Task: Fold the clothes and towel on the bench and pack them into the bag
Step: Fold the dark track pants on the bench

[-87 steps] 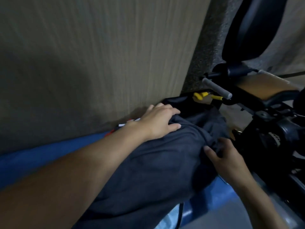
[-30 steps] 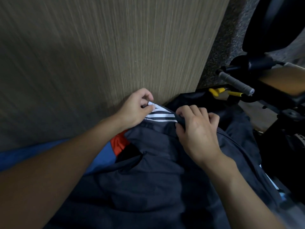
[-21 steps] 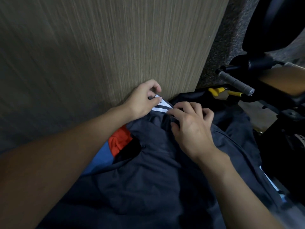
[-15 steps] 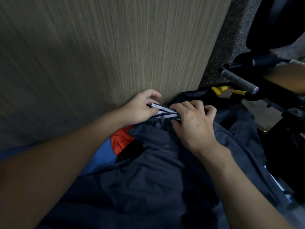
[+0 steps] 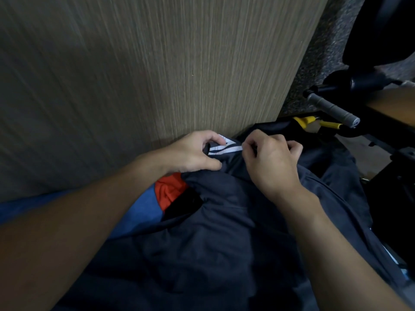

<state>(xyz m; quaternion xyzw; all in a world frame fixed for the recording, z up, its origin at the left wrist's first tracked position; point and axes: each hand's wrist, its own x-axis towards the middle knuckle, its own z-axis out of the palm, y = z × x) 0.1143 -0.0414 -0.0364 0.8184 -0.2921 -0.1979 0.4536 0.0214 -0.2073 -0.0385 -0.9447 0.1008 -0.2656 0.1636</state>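
Pinching the striped edge point(image 5: 224, 149) below the wood-grain panel point(image 5: 157, 63)
The left hand point(image 5: 193, 154) and right hand point(image 5: 272, 163) each pinch the dark garment point(image 5: 213, 234) by its striped edge; the garment lies heaped on the blue bench point(image 5: 139, 213) against the panel.

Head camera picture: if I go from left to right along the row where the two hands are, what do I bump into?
wooden wall panel → left hand → white-striped band pinched by both hands → right hand → grey bar handle
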